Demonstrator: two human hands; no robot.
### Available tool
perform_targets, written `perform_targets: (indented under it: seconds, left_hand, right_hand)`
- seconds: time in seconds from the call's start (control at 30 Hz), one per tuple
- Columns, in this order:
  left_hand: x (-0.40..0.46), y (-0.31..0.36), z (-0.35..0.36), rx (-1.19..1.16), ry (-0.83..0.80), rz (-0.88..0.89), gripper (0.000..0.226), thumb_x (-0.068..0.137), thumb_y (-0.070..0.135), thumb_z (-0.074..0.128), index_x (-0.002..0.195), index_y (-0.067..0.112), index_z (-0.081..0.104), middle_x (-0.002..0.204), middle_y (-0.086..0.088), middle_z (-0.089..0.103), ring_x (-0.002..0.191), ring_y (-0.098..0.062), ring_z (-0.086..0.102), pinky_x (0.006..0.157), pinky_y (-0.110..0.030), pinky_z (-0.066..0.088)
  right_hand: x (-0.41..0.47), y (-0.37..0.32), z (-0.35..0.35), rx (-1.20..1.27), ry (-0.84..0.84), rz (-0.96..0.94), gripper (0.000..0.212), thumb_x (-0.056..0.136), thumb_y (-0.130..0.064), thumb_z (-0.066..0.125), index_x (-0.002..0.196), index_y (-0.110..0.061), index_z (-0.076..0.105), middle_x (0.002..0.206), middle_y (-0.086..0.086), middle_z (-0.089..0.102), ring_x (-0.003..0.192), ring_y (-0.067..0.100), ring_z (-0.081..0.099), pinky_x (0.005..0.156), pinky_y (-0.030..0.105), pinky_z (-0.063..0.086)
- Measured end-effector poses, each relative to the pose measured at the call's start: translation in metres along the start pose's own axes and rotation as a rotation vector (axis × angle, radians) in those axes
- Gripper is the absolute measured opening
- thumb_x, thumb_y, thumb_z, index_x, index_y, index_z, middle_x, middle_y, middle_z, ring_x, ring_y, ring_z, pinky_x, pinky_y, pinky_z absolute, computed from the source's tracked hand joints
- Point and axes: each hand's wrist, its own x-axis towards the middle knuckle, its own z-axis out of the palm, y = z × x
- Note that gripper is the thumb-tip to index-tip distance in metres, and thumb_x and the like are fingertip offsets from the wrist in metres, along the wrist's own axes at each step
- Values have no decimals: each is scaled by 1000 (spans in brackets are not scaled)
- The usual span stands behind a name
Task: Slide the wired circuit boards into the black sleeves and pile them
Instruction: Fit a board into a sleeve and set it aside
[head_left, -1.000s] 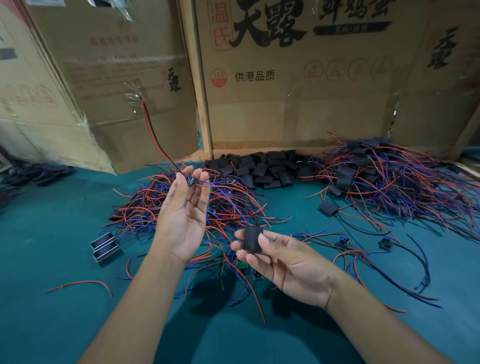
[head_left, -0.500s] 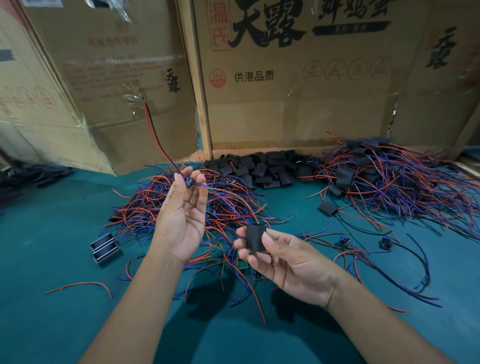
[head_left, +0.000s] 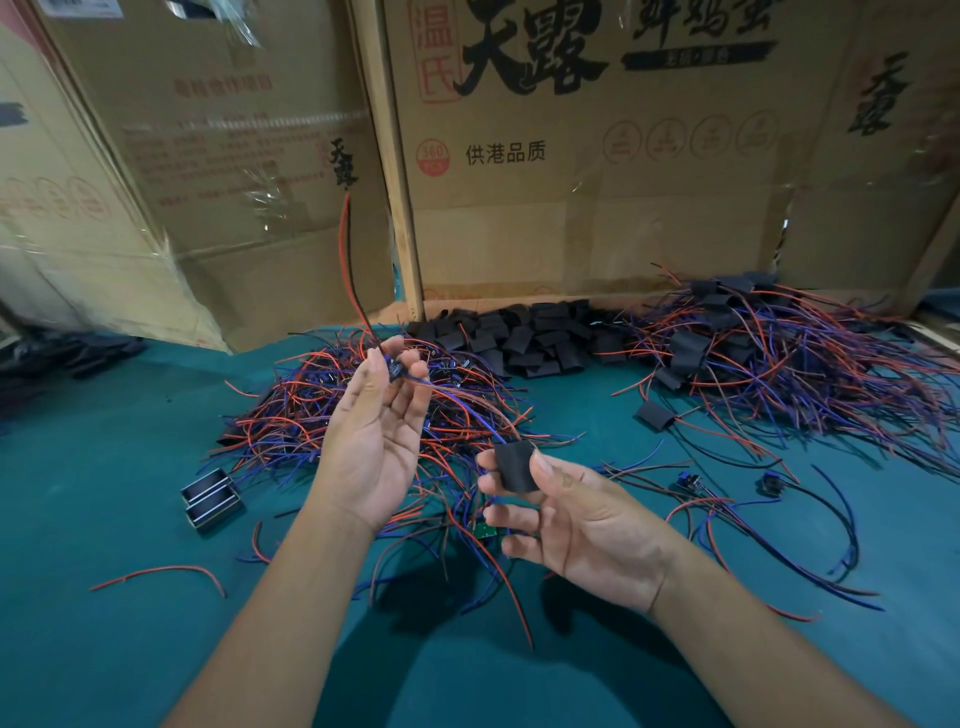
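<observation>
While your left hand (head_left: 371, 447) pinches a small wired board (head_left: 396, 368) at its fingertips, its red and black wires rising above it, your right hand (head_left: 576, 519) grips a black sleeve (head_left: 514, 466) between thumb and fingers, just right of the board and lower. Behind the board lies a heap of loose wired boards (head_left: 332, 415) on the green table (head_left: 104, 623). Farther right sit empty sleeves (head_left: 524, 340), then what looks like the finished pile (head_left: 779, 353).
</observation>
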Motion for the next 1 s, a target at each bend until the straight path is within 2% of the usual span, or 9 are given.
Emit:
perform_targets:
  seconds: [0.2,0.33,0.43,0.53,0.67,0.77,0.83,0.9,1.0]
  left_hand:
    - [-6,-4,8,61,-65,-24,26,89,26,55,108,10,63,88,-1,69,77,-9,68,72,-19,58]
    - [-13,-10,11,191,-160,-56,23,89,23,54,106,10,62,95,-5,73,86,-15,71,80,-24,59]
    - [-18,-16,12,342,-246,-35,18,91,19,57,104,9,61,109,-13,73,101,-23,69,93,-34,54]
    - [-22,-24,11,473,-320,-28,17,92,15,60,105,5,60,117,-20,70,107,-25,67,98,-35,51]
    - [-25,-40,12,495,-327,-77,14,90,14,61,103,8,57,120,-20,69,120,-32,61,103,-38,46]
    - [-27,-52,15,403,-311,-97,20,86,18,69,100,11,57,125,-17,68,116,-22,64,93,-26,51]
    - [-28,-58,16,386,-284,-107,18,85,16,70,97,10,58,126,-15,68,118,-20,62,97,-27,50]
    - [-28,-62,15,399,-252,-99,16,81,16,69,94,9,62,113,-13,69,103,-20,64,90,-25,51]
    - [-27,-63,15,422,-214,-102,21,75,21,74,92,10,69,90,-13,59,80,-15,57,76,-21,49]
  right_hand:
    - [1,1,-2,-6,-2,6,59,75,-41,81,122,-9,65,107,4,68,89,18,67,76,28,55]
    - [2,1,-1,-85,69,-33,51,80,-36,76,121,-8,62,108,6,69,92,20,67,77,28,53]
    - [4,-4,-2,-419,301,-204,37,74,-32,79,104,-13,69,103,9,74,91,18,68,78,28,51]
    - [3,-10,-7,-960,517,-414,17,79,-28,79,94,-28,71,91,-12,74,81,1,63,79,20,48]
    - [2,-8,-11,-1255,653,-652,26,81,-24,79,105,-24,69,95,-14,71,90,2,64,80,16,47]
    - [0,-7,-9,-1371,696,-778,30,81,-19,80,108,-19,69,98,-12,68,92,3,62,80,14,45]
    - [-1,-8,-7,-1397,661,-805,31,81,-15,79,110,-17,68,99,-9,67,89,6,61,75,17,47]
    - [-2,-8,-6,-1428,637,-798,32,81,-11,79,111,-15,67,99,-7,65,88,6,59,74,16,46]
    - [-2,-11,-6,-1470,662,-810,30,81,-11,79,109,-11,68,97,-4,65,89,4,58,80,10,41]
